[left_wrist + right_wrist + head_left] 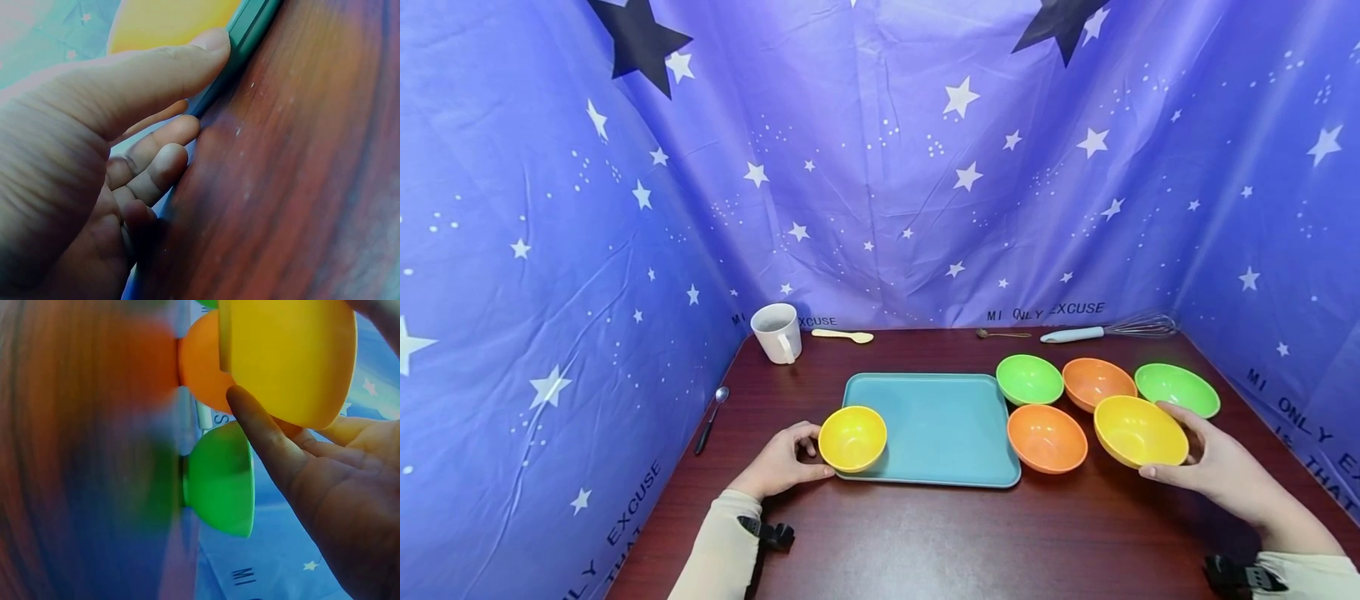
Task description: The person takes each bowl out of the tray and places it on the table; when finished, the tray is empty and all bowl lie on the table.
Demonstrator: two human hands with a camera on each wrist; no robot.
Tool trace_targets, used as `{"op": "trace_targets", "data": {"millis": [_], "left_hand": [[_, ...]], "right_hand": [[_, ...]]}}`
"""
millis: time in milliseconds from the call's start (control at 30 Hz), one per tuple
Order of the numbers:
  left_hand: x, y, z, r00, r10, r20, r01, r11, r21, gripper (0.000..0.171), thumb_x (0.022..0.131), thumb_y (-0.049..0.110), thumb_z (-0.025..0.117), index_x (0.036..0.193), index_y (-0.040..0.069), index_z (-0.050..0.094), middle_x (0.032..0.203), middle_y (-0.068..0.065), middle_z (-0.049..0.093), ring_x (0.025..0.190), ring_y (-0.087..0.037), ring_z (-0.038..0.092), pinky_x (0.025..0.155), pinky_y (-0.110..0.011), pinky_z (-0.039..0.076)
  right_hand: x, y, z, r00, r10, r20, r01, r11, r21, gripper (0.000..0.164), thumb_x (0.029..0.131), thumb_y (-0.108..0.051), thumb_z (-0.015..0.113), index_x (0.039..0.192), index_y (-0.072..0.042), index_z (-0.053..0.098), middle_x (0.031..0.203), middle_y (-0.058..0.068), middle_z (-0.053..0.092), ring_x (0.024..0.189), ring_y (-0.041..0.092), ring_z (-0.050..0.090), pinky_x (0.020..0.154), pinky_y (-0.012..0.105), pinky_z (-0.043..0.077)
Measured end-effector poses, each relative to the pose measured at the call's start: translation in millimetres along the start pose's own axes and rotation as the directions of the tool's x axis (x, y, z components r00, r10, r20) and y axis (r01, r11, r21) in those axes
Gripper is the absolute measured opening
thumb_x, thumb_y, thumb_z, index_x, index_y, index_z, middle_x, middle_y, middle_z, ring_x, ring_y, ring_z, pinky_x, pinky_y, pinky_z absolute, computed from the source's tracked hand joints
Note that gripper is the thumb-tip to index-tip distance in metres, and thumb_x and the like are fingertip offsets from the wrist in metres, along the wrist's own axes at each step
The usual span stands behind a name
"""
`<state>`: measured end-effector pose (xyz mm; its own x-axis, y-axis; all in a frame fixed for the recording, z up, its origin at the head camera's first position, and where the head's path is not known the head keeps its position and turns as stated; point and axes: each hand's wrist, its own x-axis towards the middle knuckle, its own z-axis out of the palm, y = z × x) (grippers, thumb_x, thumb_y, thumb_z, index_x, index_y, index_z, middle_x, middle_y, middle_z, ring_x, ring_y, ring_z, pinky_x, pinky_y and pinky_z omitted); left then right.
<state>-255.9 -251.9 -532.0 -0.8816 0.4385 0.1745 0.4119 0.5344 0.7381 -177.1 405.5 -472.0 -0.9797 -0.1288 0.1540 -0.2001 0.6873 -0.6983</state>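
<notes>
My left hand [786, 457] curves its thumb and fingers round the side of a small yellow bowl [853, 439], which sits over the front left corner of a teal tray [940, 429]. In the left wrist view, the thumb [181, 65] lies by the bowl and the tray's edge, the other fingers bent below it. My right hand [1221, 467] grips a larger yellow bowl [1138, 432] by its right side. The right wrist view shows this bowl's base [225, 337] raised off the table. Close by stand two orange bowls [1047, 439] and two green bowls [1180, 390].
A white mug [777, 335] stands at the back left. Along the back edge lie a cream spoon [844, 336], a small brown spoon [1000, 333] and a whisk [1108, 329]. A black-handled spoon [711, 421] lies at the left. Starry blue cloth [880, 192] surrounds the table [887, 533].
</notes>
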Motion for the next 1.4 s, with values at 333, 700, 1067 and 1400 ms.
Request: {"op": "trace_targets", "data": {"millis": [333,700,1067,1400], "left_hand": [[0.6,0.0,0.3,1.000,0.006,0.003,-0.006,1.000,0.000,0.046,0.078,0.033,0.096,0.116,0.025,0.071,0.095,0.004,0.062,0.089,-0.019,0.058,0.075,-0.031,0.052],[0.6,-0.7,1.3,1.000,0.006,-0.002,-0.006,1.000,-0.025,0.046,0.077,0.030,0.096,0.115,0.025,0.072,0.095,0.002,0.062,0.089,-0.022,0.059,0.075,-0.033,0.051],[-0.4,0.0,1.6,1.000,0.020,-0.002,-0.020,1.000,0.015,0.046,0.079,0.035,0.095,0.118,0.025,0.072,0.096,0.006,0.061,0.088,-0.016,0.058,0.075,-0.028,0.053],[-0.2,0.8,1.5,1.000,-0.010,0.003,0.010,1.000,0.012,0.047,0.078,0.033,0.095,0.118,0.027,0.072,0.096,0.006,0.061,0.090,-0.017,0.058,0.076,-0.028,0.052]], "right_hand": [[-0.1,14.2,3.1,0.998,0.038,0.047,-0.035,0.998,-0.048,0.098,0.087,-0.026,0.087,0.159,0.007,0.029,0.143,0.035,0.051,0.099,-0.010,0.055,0.075,0.018,0.051],[0.1,14.0,7.7,0.997,0.040,0.062,-0.037,0.998,-0.049,0.099,0.086,-0.027,0.088,0.158,0.009,0.031,0.147,0.035,0.048,0.101,-0.012,0.051,0.076,0.015,0.048],[-0.5,14.9,12.1,0.995,0.046,0.089,-0.041,0.998,-0.057,0.097,0.086,-0.027,0.088,0.156,0.010,0.031,0.145,0.036,0.049,0.101,-0.004,0.055,0.076,0.019,0.050],[0.4,16.6,13.4,0.993,0.059,0.106,-0.055,0.998,-0.039,0.097,0.087,-0.026,0.087,0.156,0.010,0.029,0.148,0.036,0.045,0.103,-0.008,0.053,0.078,0.018,0.050]]}}
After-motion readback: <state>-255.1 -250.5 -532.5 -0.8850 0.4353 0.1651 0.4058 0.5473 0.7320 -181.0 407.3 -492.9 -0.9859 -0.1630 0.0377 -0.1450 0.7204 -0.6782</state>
